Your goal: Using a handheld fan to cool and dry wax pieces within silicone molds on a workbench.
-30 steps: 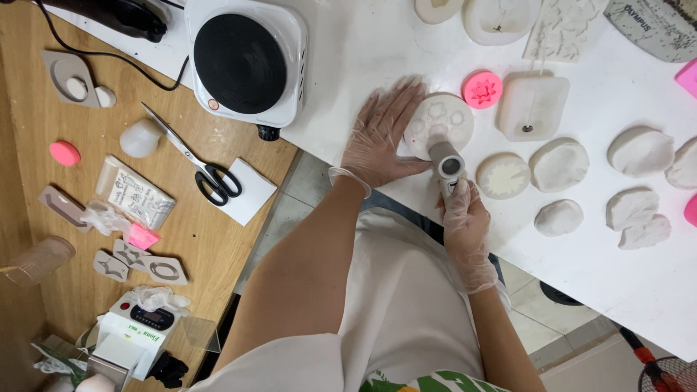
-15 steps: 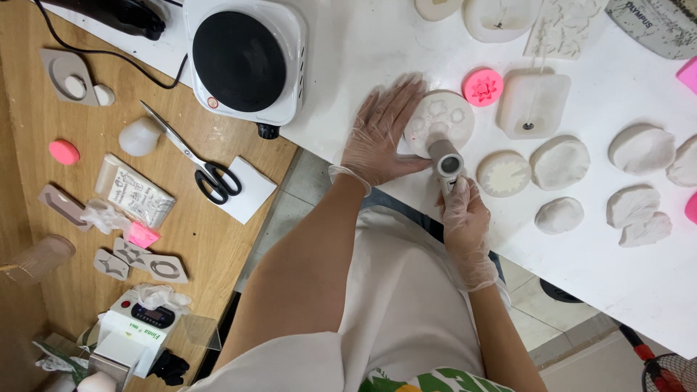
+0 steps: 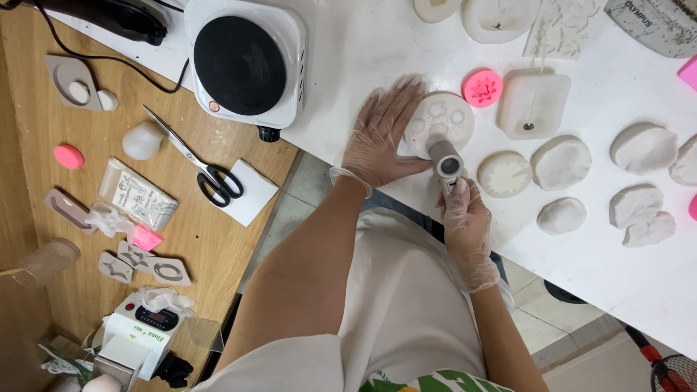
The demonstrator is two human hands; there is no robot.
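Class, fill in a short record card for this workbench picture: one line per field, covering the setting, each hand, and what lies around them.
Setting: white table beside a wooden bench
Left hand: gloved, flat on the table, fingers touching a round white mould
Right hand: gloved, gripping a small grey cylindrical tool at the mould's edge
Near the hands: pink flower mould, several white moulds, electric hotplate
On the bench: black-handled scissors, small digital scale
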